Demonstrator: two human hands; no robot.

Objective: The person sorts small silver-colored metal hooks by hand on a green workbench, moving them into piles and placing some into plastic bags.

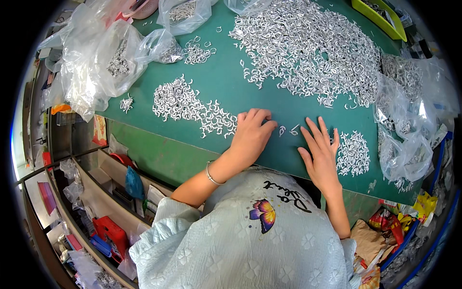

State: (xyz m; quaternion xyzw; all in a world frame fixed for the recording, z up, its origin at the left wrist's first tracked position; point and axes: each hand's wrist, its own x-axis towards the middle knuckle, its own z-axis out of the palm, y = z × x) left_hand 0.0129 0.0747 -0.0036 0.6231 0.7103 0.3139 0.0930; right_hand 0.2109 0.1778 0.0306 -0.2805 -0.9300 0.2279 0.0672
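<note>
My left hand [252, 136] rests on the green table top with its fingers curled in. It is at the right end of a pile of small silvery curved metal pieces [177, 101], and whatever its fingertips hold is hidden. My right hand [320, 156] lies with fingers spread and holds nothing I can see. Between the hands are two loose silvery pieces, one a small teardrop-shaped piece [282, 130], the other a thin bent piece [294, 130]. Just right of my right hand lies a smaller heap of similar pieces [353, 154].
A large heap of silvery pieces [313, 48] covers the far middle of the table [216, 72]. Clear plastic bags [103, 62] stand at the far left, more bags [406, 139] at the right. A yellow-green tray [385, 19] sits far right. Cluttered shelves [91, 185] lie below, left.
</note>
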